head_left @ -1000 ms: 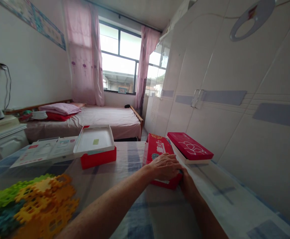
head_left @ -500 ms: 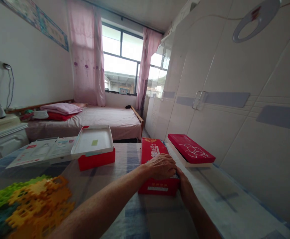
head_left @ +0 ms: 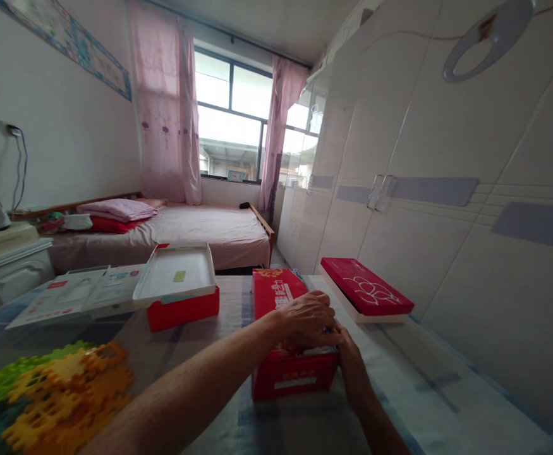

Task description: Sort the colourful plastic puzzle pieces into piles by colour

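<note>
A red box [head_left: 279, 297] with white lettering and a gold pattern stands on the table in front of me. Across its top lies my left hand [head_left: 309, 321], its fingers bent over toward the right edge and partly hidden. Against the right side of the box is my right hand [head_left: 348, 354], fingers curled up at the top edge and meeting the left fingertips. Both hands grip the box there. Whether a lid or flap is between the fingers, I cannot tell.
Left of the box, a white tray-like lid [head_left: 176, 272] rests on a red box base [head_left: 184, 311]. Printed white packaging [head_left: 77, 294] lies beside it. Orange gear-shaped pieces [head_left: 67, 398] and green ones [head_left: 15, 379] are piled at near left. A dark red box [head_left: 366, 284] sits at right.
The red box has shifted left and nearer to me, and more of its front face shows. Both hands have stayed on it near its right edge.
</note>
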`<state>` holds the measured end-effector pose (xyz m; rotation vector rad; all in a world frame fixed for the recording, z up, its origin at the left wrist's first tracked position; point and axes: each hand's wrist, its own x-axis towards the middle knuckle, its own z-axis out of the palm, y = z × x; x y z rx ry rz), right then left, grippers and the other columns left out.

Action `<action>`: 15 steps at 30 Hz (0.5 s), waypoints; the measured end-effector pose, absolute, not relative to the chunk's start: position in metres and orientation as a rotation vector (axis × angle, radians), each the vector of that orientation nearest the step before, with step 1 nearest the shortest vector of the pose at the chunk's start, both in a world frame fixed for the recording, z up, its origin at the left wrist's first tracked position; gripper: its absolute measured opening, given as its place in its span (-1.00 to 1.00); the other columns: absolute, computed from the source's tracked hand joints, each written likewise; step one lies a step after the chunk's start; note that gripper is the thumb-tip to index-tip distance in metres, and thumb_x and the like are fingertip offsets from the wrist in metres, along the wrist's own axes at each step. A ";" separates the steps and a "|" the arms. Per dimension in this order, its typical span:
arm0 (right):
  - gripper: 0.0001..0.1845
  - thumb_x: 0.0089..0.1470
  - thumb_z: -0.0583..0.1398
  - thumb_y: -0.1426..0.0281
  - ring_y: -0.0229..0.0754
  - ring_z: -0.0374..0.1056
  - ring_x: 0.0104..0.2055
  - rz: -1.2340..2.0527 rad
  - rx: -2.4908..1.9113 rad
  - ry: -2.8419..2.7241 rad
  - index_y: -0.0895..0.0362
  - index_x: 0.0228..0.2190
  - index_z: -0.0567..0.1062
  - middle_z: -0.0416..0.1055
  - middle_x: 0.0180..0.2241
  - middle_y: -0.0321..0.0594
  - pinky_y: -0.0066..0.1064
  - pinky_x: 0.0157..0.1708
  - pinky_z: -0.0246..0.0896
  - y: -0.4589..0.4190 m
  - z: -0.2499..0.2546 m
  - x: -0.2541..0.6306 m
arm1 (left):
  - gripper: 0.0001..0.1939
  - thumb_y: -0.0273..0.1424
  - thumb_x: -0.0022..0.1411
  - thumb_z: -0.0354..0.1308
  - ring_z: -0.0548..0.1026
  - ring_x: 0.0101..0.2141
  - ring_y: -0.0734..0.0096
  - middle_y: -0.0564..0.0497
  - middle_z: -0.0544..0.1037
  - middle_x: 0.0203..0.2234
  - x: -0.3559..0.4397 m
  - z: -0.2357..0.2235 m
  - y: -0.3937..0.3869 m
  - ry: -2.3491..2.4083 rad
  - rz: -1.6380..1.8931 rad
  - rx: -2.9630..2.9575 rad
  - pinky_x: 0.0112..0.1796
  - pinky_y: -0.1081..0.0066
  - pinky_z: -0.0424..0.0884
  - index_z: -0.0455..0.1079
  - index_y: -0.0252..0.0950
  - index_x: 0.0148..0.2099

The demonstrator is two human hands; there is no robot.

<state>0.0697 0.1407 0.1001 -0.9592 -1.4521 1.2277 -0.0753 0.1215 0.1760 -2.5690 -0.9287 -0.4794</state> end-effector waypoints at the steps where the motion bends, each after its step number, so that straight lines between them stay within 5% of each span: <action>1: -0.50 -0.12 0.13 0.14 0.01 0.33 -0.07 1.261 -0.964 -1.431 0.16 -0.17 0.44 0.46 -0.15 -0.12 -0.23 -0.08 0.21 0.139 0.101 0.067 | -0.70 -0.20 0.20 0.02 0.36 -0.42 0.40 0.03 0.48 -0.56 -0.078 0.175 0.120 -0.920 -0.482 -2.564 -0.20 0.34 0.23 0.41 -0.26 -0.45; 7: -0.59 -0.09 0.16 0.16 -0.04 0.37 -0.17 1.440 -0.858 -1.479 0.17 -0.25 0.47 0.50 -0.27 -0.17 -0.30 -0.20 0.26 0.129 0.106 0.062 | -0.70 -0.46 0.13 -0.01 0.31 -0.58 0.49 0.05 0.40 -0.71 -0.081 0.170 0.115 -1.011 -0.626 -2.495 -0.27 0.38 0.27 0.25 -0.29 -0.65; 15: -0.56 -0.18 0.24 0.03 0.01 0.34 -0.15 1.368 -0.804 -1.551 0.13 -0.39 0.54 0.50 -0.30 -0.17 -0.25 -0.11 0.21 0.113 0.140 0.069 | -0.63 -0.46 0.18 -0.12 0.32 -0.61 0.48 0.06 0.35 -0.74 -0.075 0.198 0.096 -0.959 -0.809 -2.409 -0.39 0.38 0.27 0.12 -0.25 -0.67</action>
